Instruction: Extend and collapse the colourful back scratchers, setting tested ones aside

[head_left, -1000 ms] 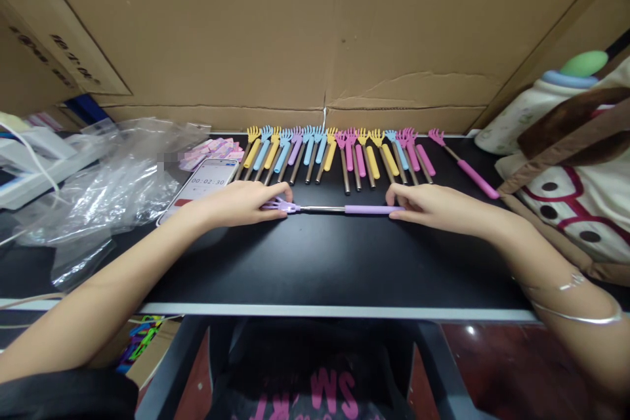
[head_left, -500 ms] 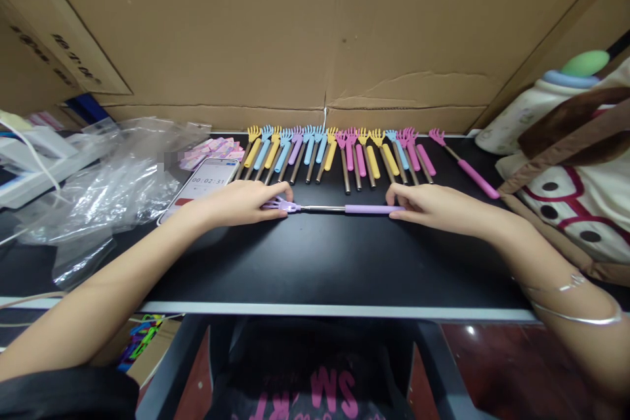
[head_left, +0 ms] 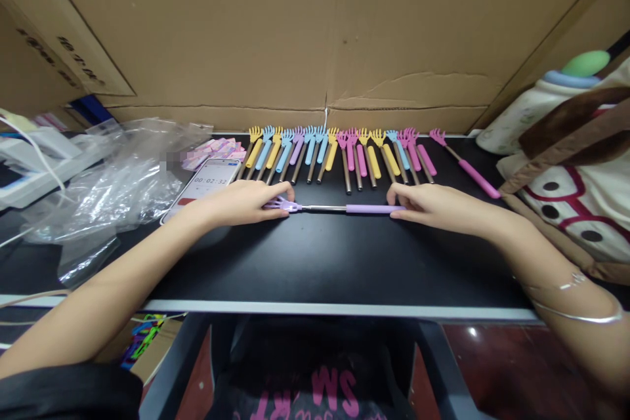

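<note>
A purple back scratcher (head_left: 371,209) with a metal rod lies level across the black desk, held at both ends. My left hand (head_left: 246,201) is closed on its clawed head, thumb and fingers pinching it. At the other end my right hand (head_left: 428,208) pinches the tip of the purple handle. Behind them runs a row of several back scratchers in yellow, blue, purple and pink, such as a yellow one (head_left: 253,153). Apart from the row, a pink back scratcher (head_left: 477,178) lies slanted at the right.
A phone (head_left: 215,176) showing a timer lies beyond my left forearm, near pink packets (head_left: 216,149) and clear plastic bags (head_left: 132,164). White power strips (head_left: 34,164) with cables are far left. A bottle (head_left: 524,111) and a cloth bag (head_left: 566,203) stand right. Cardboard (head_left: 295,33) walls the back.
The phone's timer goes from 00:02:31 to 00:02:32. Both hands keep the same hold on the purple back scratcher, and the view shifts very slightly.
</note>
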`<state>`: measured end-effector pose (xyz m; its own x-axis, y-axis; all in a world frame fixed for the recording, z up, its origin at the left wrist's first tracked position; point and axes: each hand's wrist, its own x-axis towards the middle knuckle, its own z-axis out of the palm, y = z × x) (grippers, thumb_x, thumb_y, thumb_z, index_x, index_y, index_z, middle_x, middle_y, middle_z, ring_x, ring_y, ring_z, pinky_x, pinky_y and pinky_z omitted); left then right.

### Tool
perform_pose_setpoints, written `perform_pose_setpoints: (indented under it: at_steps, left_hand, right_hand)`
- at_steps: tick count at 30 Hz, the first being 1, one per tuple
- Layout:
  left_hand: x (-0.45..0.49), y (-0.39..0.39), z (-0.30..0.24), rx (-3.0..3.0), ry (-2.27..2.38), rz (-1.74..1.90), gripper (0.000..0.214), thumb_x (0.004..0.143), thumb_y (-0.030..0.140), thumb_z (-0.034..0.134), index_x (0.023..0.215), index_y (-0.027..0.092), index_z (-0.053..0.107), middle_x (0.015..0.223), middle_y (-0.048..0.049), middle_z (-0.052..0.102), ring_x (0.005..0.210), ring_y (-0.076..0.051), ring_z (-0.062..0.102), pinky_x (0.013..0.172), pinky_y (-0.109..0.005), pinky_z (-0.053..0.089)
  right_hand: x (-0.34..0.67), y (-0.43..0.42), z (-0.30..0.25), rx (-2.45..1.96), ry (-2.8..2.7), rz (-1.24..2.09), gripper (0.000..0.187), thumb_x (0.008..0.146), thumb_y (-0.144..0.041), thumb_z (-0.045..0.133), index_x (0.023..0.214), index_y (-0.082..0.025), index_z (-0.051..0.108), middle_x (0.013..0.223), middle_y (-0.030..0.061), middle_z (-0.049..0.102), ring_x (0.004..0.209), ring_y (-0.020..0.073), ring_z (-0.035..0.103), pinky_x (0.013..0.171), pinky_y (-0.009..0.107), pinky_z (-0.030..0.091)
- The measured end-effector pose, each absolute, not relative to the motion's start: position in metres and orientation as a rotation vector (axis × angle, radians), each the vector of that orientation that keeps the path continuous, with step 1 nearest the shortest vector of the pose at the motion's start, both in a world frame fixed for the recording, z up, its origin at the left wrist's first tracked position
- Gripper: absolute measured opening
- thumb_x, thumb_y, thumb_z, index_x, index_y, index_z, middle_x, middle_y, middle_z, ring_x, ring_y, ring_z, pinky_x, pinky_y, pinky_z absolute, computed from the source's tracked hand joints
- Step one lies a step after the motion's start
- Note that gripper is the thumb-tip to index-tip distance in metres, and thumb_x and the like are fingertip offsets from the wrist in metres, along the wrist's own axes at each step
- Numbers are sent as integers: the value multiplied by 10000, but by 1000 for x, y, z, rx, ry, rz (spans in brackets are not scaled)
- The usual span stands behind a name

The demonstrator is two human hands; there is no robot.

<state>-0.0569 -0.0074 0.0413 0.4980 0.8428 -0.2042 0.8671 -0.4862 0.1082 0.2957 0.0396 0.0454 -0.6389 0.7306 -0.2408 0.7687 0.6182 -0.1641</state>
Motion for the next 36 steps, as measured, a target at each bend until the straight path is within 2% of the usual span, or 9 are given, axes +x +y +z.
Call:
perform_pose_setpoints:
  at_steps: [36]
  left_hand:
    - [-57,-7,40,2588,1444,-167,321,926,500,362,1112,267,479,768,-7,614,638,-170,562,577,-241,345]
  right_hand:
    - [289,33,52,1267,2698,-309,247,876,-473,424,921,-236,480,711,-7,566,586,143,513,553,255,321]
